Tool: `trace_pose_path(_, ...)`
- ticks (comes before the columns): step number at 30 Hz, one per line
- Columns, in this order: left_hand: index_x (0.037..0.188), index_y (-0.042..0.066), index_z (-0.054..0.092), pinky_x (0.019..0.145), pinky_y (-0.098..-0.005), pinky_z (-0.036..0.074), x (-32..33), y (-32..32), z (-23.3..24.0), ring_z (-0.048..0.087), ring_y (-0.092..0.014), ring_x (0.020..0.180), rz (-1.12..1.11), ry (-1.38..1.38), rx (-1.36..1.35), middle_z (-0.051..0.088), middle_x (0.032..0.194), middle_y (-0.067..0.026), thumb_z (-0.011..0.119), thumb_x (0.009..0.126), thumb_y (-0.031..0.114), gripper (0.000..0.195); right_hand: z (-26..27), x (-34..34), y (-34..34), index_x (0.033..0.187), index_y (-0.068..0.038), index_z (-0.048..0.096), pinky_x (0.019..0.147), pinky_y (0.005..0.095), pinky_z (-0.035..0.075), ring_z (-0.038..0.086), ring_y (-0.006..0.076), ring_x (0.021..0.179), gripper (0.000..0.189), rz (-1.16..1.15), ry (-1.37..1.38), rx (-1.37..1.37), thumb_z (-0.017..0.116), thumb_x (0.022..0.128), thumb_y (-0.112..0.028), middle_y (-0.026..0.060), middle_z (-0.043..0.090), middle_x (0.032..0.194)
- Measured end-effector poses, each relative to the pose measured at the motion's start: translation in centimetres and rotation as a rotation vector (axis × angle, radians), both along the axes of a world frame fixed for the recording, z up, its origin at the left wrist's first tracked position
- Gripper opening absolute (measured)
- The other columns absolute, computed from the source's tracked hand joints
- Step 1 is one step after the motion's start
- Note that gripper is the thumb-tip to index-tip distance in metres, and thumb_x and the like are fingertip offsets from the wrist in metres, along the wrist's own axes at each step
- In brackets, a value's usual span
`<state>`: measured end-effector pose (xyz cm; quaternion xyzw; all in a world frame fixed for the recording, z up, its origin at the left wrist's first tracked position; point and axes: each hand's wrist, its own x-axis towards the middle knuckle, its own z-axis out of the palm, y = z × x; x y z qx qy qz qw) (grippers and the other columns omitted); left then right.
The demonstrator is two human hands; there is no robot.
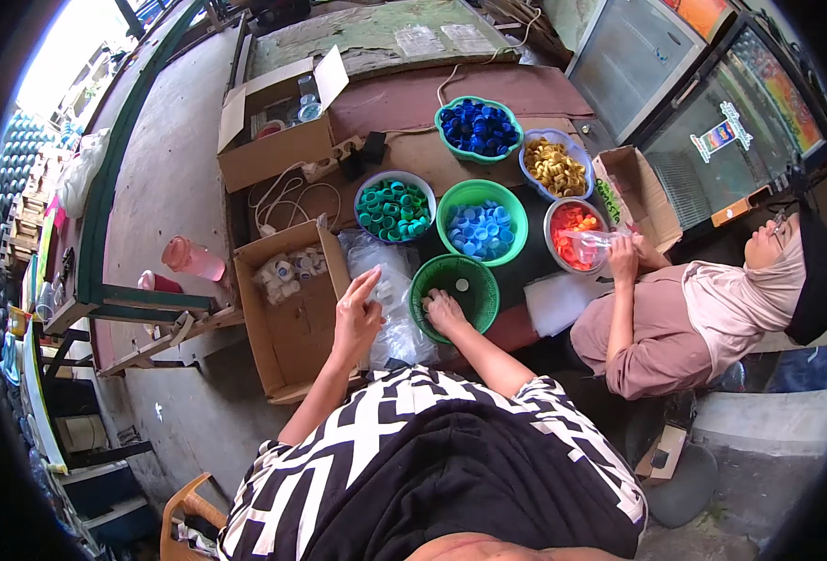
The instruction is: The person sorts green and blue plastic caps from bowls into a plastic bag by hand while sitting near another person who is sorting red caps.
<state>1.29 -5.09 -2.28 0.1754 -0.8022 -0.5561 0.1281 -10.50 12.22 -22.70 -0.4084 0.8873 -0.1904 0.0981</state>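
Observation:
My right hand reaches down into a green plastic basket, its fingertips near the left inner wall. Whether it grips anything there is hidden. One white cap lies on the basket's bottom. My left hand is raised over the clear plastic bags, beside a cardboard box, its fingers spread and nothing seen in them. White caps in clear plastic lie in that box. Just behind the basket, a light green bowl holds light blue caps.
Further bowls hold green caps, dark blue caps, yellow caps and orange-red caps. On the right, a co-worker handles a clear plastic bag. An open carton and white cable lie back left.

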Motion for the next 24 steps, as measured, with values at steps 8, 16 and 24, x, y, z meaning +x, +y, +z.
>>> trace_pose_path(8,0.131,0.007,0.055,0.054,-0.0249,0.053,-0.5,0.1,-0.6,0.061,-0.011,0.056,-0.026,0.018,-0.017,0.055,0.129,-0.0115,0.047,0.076,-0.009,0.058,4.5,-1.6,-0.4,0.103,-0.005,0.059,0.083,0.0384,0.049,0.057,0.0284,0.094,0.025,-0.262,-0.195,-0.369,0.065,0.079,-0.008,0.014,0.054,0.101)
trace_pose_path(16,0.13,0.007,0.055,0.054,-0.0255,0.053,-1.9,0.4,-0.2,0.062,-0.012,0.057,-0.07,0.032,-0.008,0.055,0.129,-0.0116,0.047,0.075,-0.009,0.058,21.9,0.1,-1.5,0.109,-0.004,0.057,0.08,0.0325,0.048,0.057,0.0212,0.092,0.023,0.008,0.017,-0.804,0.061,0.086,-0.007,0.0109,0.054,0.103)
trace_pose_path(24,0.13,0.007,0.055,0.053,-0.0228,0.053,-1.3,-0.4,0.0,0.06,-0.008,0.059,-0.004,0.0,0.033,0.054,0.13,-0.0099,0.044,0.075,-0.012,0.06,4.8,-1.1,1.6,0.101,-0.008,0.062,0.081,0.0419,0.048,0.057,0.0312,0.095,0.026,-0.142,-0.205,-0.179,0.066,0.076,-0.006,0.0135,0.054,0.102)
